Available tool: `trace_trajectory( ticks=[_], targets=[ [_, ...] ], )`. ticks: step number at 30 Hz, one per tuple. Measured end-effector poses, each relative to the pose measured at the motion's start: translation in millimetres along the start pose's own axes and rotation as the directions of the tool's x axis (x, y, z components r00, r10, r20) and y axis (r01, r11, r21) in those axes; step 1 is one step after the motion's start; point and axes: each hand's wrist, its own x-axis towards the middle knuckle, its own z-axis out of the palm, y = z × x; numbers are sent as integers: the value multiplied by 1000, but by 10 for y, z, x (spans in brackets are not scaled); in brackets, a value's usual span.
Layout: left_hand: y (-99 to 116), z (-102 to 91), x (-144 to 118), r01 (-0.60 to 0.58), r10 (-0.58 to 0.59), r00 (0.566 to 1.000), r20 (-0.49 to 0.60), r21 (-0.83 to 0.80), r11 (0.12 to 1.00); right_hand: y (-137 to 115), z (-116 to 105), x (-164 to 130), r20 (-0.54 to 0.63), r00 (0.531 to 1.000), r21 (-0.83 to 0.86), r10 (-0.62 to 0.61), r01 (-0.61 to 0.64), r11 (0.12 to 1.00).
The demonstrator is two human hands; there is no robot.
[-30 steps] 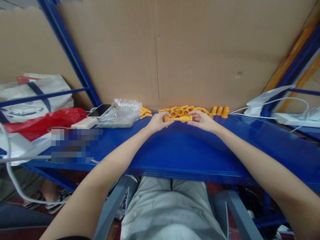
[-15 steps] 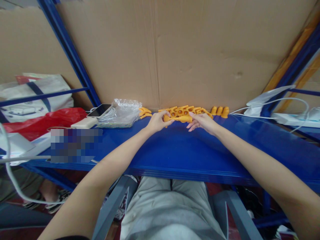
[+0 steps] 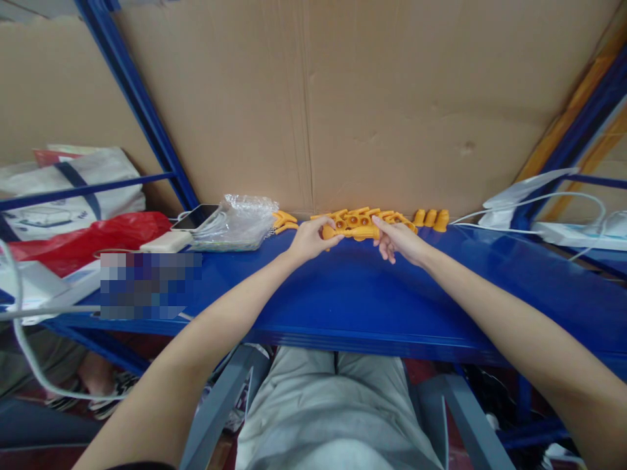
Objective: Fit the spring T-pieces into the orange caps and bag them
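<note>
On the blue shelf (image 3: 343, 294), against the cardboard backing, lies a row of small orange plastic parts (image 3: 360, 219). My left hand (image 3: 307, 239) pinches the left end of one orange piece (image 3: 350, 231) that lies crosswise in front of the row. My right hand (image 3: 399, 240) rests at the right end of that piece, thumb and forefinger touching it, the other fingers spread downward. Three orange caps (image 3: 431, 218) stand upright just right of the row. Two more orange pieces (image 3: 284, 220) lie to the left.
A crumpled clear plastic bag (image 3: 238, 222), a phone (image 3: 194, 216) and a white power bank (image 3: 165, 242) lie left of my hands. A red bag (image 3: 83, 241) and a white tote (image 3: 68, 189) are far left. White cables and a power strip (image 3: 573, 233) are right.
My right hand has loosened on the orange piece: its fingers were wrapped on the right end, now they spread and hang down. The piece has shifted slightly back toward the row. My left hand keeps hold.
</note>
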Motion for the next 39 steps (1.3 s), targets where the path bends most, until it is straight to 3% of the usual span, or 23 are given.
trace_trajectory(
  ticks=[4,9,13,18,21,28,34,39],
  targets=[
    [14,-3,15,32,-32,999,14,-12,999,-24,-34,1,20,999,-81,46,-44,996],
    [-21,7,20,34,-33,999,-4,5,999,0,-104,-1,23,992,-106,-122,124,987],
    [-10,-5,4,9,-9,1000,9,37,999,5,-71,-1,19,990,-65,-141,142,988],
    [46,-25,0,-78,81,996,-36,90,993,-26,49,3,-3,999,71,38,-38,997],
    [35,1,6,-124,131,989,-65,98,987,-50,87,2,-35,990,69,138,-136,988],
    [-53,62,20,-126,132,989,-66,89,988,-82,79,-4,-70,970,32,232,-230,973],
    [-108,53,36,-102,109,991,-76,85,991,-58,51,-12,-35,996,181,80,-72,981],
    [-116,52,34,-94,100,993,-67,87,992,-12,32,0,-29,999,176,42,-36,984]
  ],
)
